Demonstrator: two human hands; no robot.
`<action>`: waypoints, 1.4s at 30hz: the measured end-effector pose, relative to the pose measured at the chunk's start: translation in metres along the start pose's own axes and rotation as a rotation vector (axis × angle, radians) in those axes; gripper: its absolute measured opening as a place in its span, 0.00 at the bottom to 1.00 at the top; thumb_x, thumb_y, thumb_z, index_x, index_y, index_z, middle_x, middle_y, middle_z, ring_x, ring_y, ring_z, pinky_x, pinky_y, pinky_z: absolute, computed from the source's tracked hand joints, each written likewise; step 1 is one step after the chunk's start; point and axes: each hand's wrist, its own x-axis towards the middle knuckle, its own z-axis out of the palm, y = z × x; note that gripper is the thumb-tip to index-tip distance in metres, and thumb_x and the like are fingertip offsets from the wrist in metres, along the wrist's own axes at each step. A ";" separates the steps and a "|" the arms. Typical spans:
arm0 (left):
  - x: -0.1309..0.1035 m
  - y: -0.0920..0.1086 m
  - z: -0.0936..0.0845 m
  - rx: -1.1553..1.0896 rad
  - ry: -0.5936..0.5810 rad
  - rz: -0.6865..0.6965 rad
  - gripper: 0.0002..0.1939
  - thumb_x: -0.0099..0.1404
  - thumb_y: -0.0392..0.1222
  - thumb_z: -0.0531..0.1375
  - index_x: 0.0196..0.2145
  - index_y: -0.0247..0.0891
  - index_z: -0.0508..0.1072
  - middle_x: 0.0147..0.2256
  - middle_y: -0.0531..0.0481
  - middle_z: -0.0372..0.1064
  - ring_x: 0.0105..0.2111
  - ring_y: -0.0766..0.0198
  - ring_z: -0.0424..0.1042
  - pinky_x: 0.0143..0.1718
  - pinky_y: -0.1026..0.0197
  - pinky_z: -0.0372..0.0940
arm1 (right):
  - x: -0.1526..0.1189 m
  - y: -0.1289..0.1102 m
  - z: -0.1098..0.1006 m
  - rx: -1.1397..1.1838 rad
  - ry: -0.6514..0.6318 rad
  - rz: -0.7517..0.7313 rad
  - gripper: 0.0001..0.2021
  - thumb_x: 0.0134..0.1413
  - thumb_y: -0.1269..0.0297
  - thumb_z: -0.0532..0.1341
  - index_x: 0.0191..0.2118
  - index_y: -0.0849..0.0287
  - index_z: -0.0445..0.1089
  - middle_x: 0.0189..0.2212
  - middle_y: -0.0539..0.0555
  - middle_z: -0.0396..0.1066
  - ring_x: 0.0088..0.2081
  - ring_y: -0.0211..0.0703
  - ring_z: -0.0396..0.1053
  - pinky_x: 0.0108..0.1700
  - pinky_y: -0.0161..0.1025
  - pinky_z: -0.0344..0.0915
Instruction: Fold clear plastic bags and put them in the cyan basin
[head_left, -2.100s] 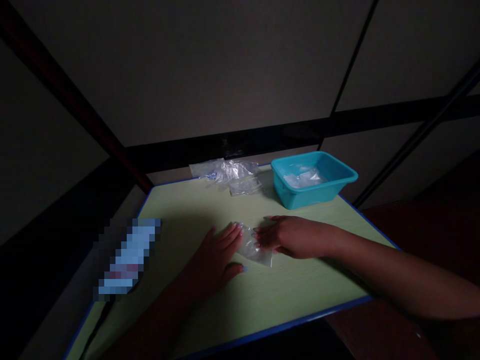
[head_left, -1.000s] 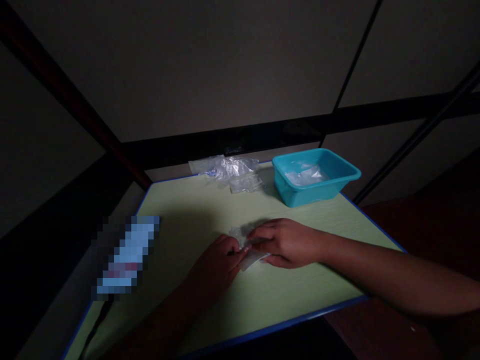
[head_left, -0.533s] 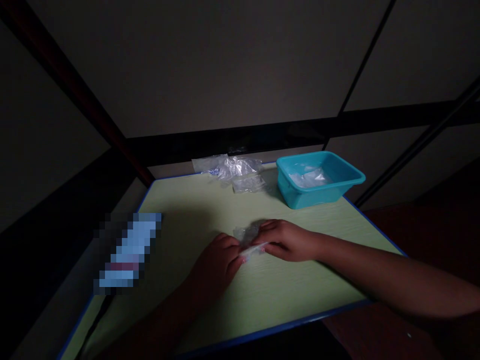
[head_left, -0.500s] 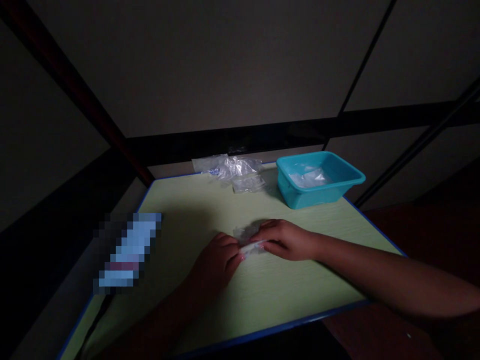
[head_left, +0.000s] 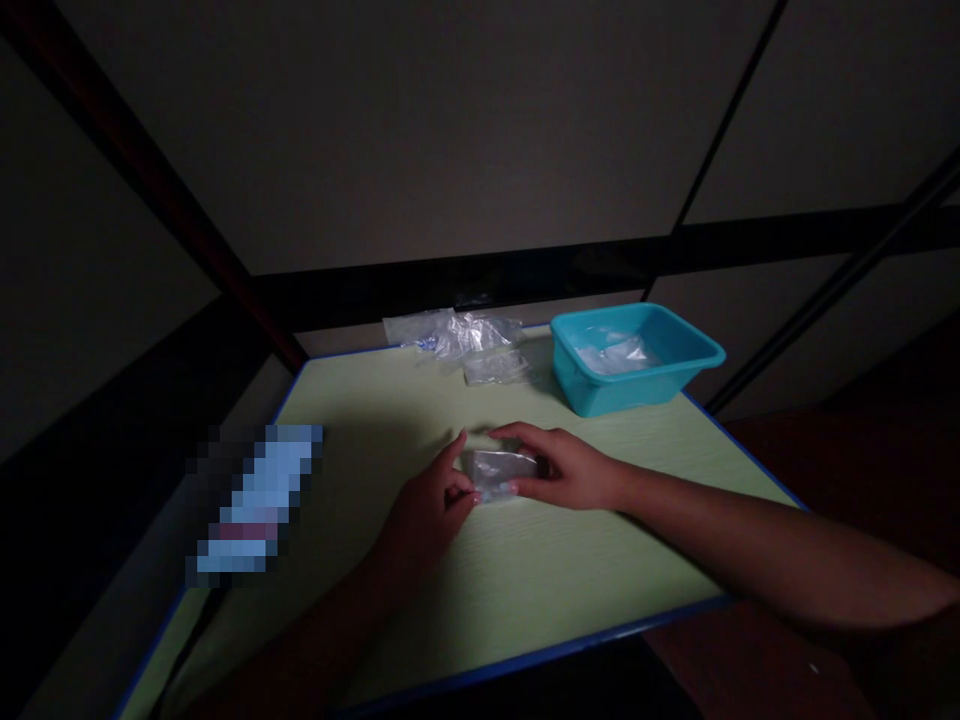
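Clear bag: seen near the middle of the table [head_left: 600,560], with the small plastic piece [head_left: 501,468] framed between both hands; from it the clock is read

Left hand: placed at 9 o'clock [head_left: 433,498], thumb tip set by the bag's near corner, index finger raised, other fingers curled; whether anything is gripped cannot be told

Right hand: placed at 3 o'clock [head_left: 574,468], thumb laid along the near edge, index finger stretched past the far edge; a firm grip cannot be confirmed

Turquoise basin: set at 2 o'clock [head_left: 622,393], with clear plastic [head_left: 613,354] held inside

Crumpled plastic: heaped between 11 and 12 o'clock [head_left: 472,335] at the far edge

Flat packet: laid at 12 o'clock [head_left: 495,368], just in front of the heap

Pixelated bluish object: found at 9 o'clock [head_left: 259,500], by the table's blue-trimmed edge

Dark cord: seen at 8 o'clock [head_left: 190,635]
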 end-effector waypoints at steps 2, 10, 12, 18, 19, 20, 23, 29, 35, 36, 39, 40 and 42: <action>0.001 0.000 -0.002 -0.016 0.001 -0.014 0.38 0.56 0.39 0.57 0.64 0.31 0.55 0.27 0.57 0.73 0.27 0.65 0.69 0.35 0.62 0.62 | -0.001 0.000 -0.005 0.058 -0.056 0.008 0.31 0.52 0.63 0.65 0.60 0.62 0.57 0.26 0.46 0.66 0.24 0.35 0.62 0.25 0.31 0.58; -0.001 0.000 -0.005 -0.078 0.021 -0.042 0.42 0.56 0.38 0.59 0.66 0.35 0.49 0.26 0.57 0.74 0.27 0.64 0.71 0.35 0.63 0.63 | -0.001 0.006 -0.006 0.024 -0.044 0.031 0.27 0.55 0.73 0.59 0.60 0.60 0.58 0.27 0.46 0.64 0.27 0.36 0.63 0.31 0.34 0.60; -0.001 0.001 -0.005 -0.073 0.022 -0.036 0.42 0.57 0.39 0.59 0.66 0.35 0.49 0.25 0.58 0.74 0.27 0.64 0.70 0.34 0.63 0.62 | 0.000 0.007 -0.002 0.018 -0.010 0.050 0.24 0.55 0.74 0.57 0.59 0.61 0.60 0.26 0.46 0.64 0.28 0.36 0.64 0.32 0.34 0.60; 0.000 0.000 0.001 -0.068 0.071 0.011 0.46 0.56 0.41 0.59 0.67 0.34 0.41 0.23 0.61 0.70 0.24 0.65 0.67 0.32 0.63 0.61 | 0.000 0.007 0.010 -0.024 0.071 0.099 0.21 0.52 0.75 0.57 0.53 0.59 0.62 0.24 0.44 0.63 0.25 0.36 0.63 0.30 0.32 0.56; 0.000 -0.001 0.002 -0.078 0.077 0.015 0.47 0.56 0.41 0.60 0.68 0.34 0.40 0.23 0.61 0.69 0.24 0.65 0.67 0.31 0.63 0.61 | 0.001 0.007 0.012 -0.034 0.087 0.112 0.20 0.52 0.76 0.57 0.52 0.59 0.63 0.23 0.44 0.62 0.25 0.36 0.62 0.29 0.32 0.55; 0.001 -0.001 0.003 -0.088 0.082 0.016 0.47 0.56 0.40 0.60 0.68 0.35 0.40 0.23 0.61 0.69 0.24 0.66 0.67 0.31 0.63 0.61 | 0.001 0.007 0.013 -0.040 0.100 0.128 0.18 0.52 0.76 0.57 0.50 0.59 0.63 0.22 0.43 0.61 0.24 0.36 0.62 0.29 0.32 0.55; 0.001 -0.002 0.004 -0.094 0.086 0.009 0.48 0.55 0.40 0.60 0.67 0.36 0.41 0.23 0.61 0.68 0.24 0.66 0.67 0.31 0.63 0.61 | 0.003 0.006 0.015 -0.038 0.121 0.163 0.16 0.51 0.76 0.57 0.47 0.58 0.63 0.21 0.42 0.61 0.23 0.35 0.61 0.28 0.31 0.53; 0.002 0.000 0.005 0.047 0.145 0.034 0.43 0.58 0.39 0.58 0.67 0.36 0.44 0.24 0.59 0.65 0.26 0.64 0.67 0.33 0.61 0.63 | 0.007 0.004 0.018 -0.089 0.130 0.193 0.15 0.50 0.76 0.57 0.45 0.58 0.64 0.20 0.42 0.61 0.23 0.36 0.61 0.28 0.31 0.52; 0.002 -0.002 0.004 0.265 0.157 0.097 0.33 0.61 0.39 0.56 0.63 0.37 0.54 0.26 0.56 0.66 0.29 0.62 0.68 0.37 0.58 0.65 | 0.009 0.003 0.020 -0.144 0.134 0.225 0.15 0.50 0.76 0.57 0.45 0.57 0.64 0.20 0.42 0.62 0.23 0.36 0.61 0.28 0.31 0.51; 0.001 -0.003 0.004 0.333 0.181 0.142 0.30 0.62 0.40 0.56 0.62 0.37 0.58 0.29 0.53 0.68 0.32 0.60 0.69 0.39 0.56 0.65 | 0.009 0.003 0.020 -0.153 0.130 0.229 0.16 0.50 0.76 0.57 0.45 0.57 0.64 0.20 0.42 0.62 0.23 0.36 0.61 0.28 0.31 0.51; -0.001 -0.002 0.004 0.501 0.225 0.365 0.26 0.62 0.41 0.56 0.58 0.35 0.63 0.42 0.42 0.71 0.44 0.52 0.69 0.48 0.48 0.64 | 0.010 0.002 0.020 -0.181 0.126 0.236 0.16 0.50 0.76 0.57 0.46 0.57 0.64 0.21 0.43 0.63 0.23 0.36 0.62 0.28 0.31 0.51; -0.003 -0.002 0.005 0.534 0.208 0.445 0.26 0.63 0.42 0.55 0.58 0.35 0.62 0.47 0.40 0.70 0.48 0.50 0.68 0.52 0.45 0.62 | 0.011 0.001 0.020 -0.188 0.126 0.236 0.16 0.50 0.76 0.57 0.46 0.57 0.64 0.21 0.43 0.63 0.24 0.36 0.62 0.28 0.31 0.51; -0.005 -0.001 0.006 0.581 0.130 0.567 0.26 0.65 0.42 0.53 0.59 0.34 0.60 0.54 0.37 0.67 0.55 0.50 0.65 0.57 0.43 0.57 | 0.012 0.000 0.020 -0.199 0.126 0.233 0.16 0.49 0.76 0.57 0.46 0.57 0.64 0.22 0.44 0.64 0.24 0.37 0.63 0.28 0.31 0.51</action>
